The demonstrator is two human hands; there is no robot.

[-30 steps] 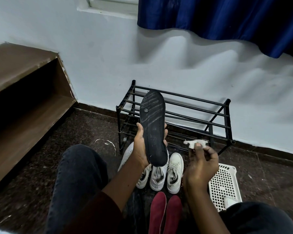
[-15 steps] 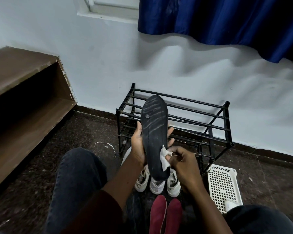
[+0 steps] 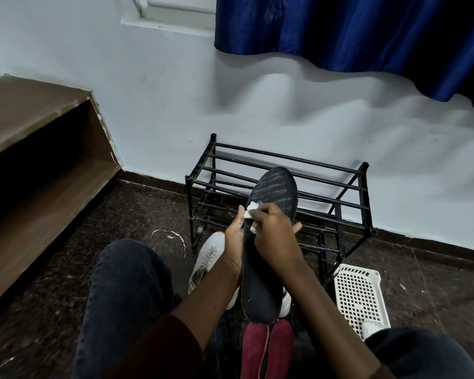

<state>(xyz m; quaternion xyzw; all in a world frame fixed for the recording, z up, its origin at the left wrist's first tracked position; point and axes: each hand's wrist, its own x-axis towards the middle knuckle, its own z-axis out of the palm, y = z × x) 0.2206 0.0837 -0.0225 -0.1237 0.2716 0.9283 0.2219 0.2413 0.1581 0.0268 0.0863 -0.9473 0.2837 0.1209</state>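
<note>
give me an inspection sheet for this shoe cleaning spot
surface: dark speckled floor, white scrap on it
job's things: black shoe held sole up; white wipe against the sole
clutter: white sneakers, maroon shoes, white basket on the floor
grippers: left hand grips the shoe; right hand holds the wipe
cables: nothing seen
surroundings: black rack by the wall, wooden shelf left, blue curtain above
</note>
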